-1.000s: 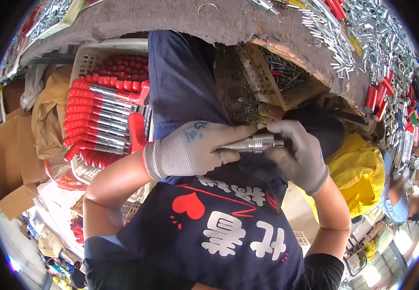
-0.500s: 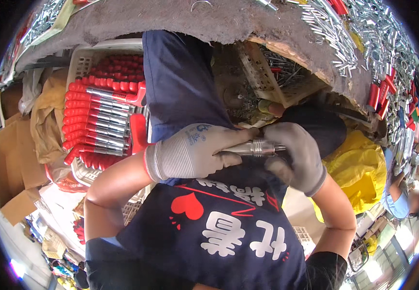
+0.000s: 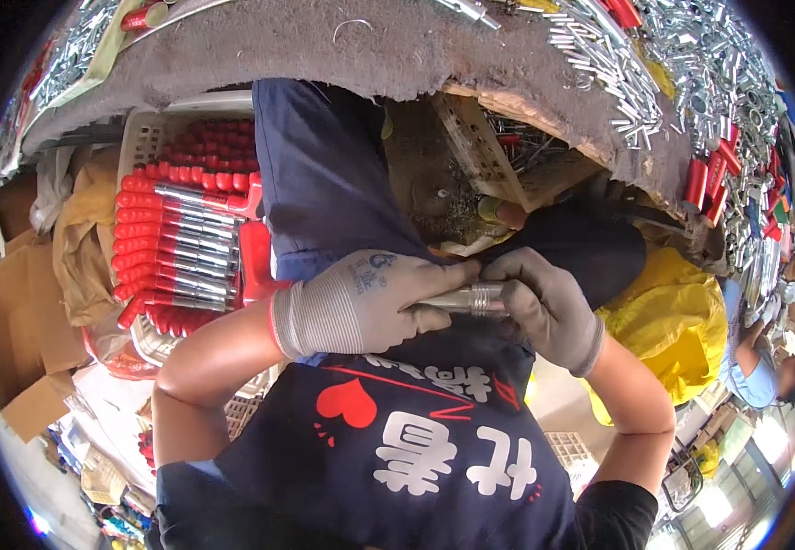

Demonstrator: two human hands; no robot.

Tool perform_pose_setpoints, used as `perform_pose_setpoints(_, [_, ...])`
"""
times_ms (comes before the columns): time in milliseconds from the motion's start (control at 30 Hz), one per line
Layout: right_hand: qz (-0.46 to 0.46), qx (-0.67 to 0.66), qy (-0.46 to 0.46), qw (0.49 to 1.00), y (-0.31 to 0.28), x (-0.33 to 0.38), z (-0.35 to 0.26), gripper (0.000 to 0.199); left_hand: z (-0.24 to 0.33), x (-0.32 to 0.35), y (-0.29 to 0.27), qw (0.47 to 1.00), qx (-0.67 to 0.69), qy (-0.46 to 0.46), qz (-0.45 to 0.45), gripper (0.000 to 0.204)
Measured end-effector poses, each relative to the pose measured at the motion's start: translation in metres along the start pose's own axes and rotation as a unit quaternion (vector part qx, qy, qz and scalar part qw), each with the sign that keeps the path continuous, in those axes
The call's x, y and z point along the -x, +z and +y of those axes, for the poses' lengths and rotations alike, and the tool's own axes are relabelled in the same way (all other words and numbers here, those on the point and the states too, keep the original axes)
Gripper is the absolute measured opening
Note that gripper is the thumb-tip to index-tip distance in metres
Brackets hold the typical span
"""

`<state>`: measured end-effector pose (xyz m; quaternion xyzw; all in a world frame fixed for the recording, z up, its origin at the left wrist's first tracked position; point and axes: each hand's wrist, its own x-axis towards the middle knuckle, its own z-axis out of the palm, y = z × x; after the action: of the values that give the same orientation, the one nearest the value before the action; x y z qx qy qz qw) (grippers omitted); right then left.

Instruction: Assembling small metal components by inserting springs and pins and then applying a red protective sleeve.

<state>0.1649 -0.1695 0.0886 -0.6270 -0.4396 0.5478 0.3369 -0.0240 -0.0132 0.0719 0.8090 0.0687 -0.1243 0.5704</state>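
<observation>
In front of my chest both gloved hands meet at a silver metal cylinder (image 3: 473,300) with a ringed, ridged end. My left hand (image 3: 381,298), in a light grey glove, is closed around its left part, thumb below and fingers above. My right hand (image 3: 549,310), gloved in grey too, has its fingers and thumb closed on the cylinder's right end. That end is hidden behind the fingers. To the left stands a white plastic crate (image 3: 141,145) of red-handled tools with silver shafts (image 3: 182,240), laid in rows.
Ahead is a bench with a ragged grey cloth cover (image 3: 260,46). Heaped metal parts (image 3: 718,73), silver pins (image 3: 604,69) and red tubes (image 3: 714,183) lie at its right. A yellow bag (image 3: 668,321) sits at right, an open cardboard box (image 3: 26,321) at left. Another person (image 3: 755,371) is far right.
My right hand has moved in against the cylinder's right end, covering the thin tip that showed there. My left hand keeps its hold. The whole view has shifted slightly.
</observation>
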Motion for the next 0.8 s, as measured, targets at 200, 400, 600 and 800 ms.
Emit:
perform_pose_setpoints(200, [0.033,0.168,-0.171,0.97,-0.001,-0.008,0.002,0.04,-0.003,-0.004,-0.006,1.0,0.0,0.004,0.0,0.055])
perform_pose_setpoints(400, [0.028,-0.075,0.021,0.997,-0.003,-0.015,0.002,0.021,-0.006,-0.007,0.0,0.988,-0.072,0.07,0.121,0.045])
perform_pose_setpoints(600, [0.041,-0.251,0.157,0.954,-0.011,-0.051,-0.007,0.039,0.006,-0.014,-0.002,0.914,-0.324,0.012,0.242,0.058])
perform_pose_setpoints(800, [0.023,0.165,-0.281,0.945,0.019,-0.053,-0.019,0.1,0.02,0.011,-0.05,0.725,0.327,0.177,0.579,0.035])
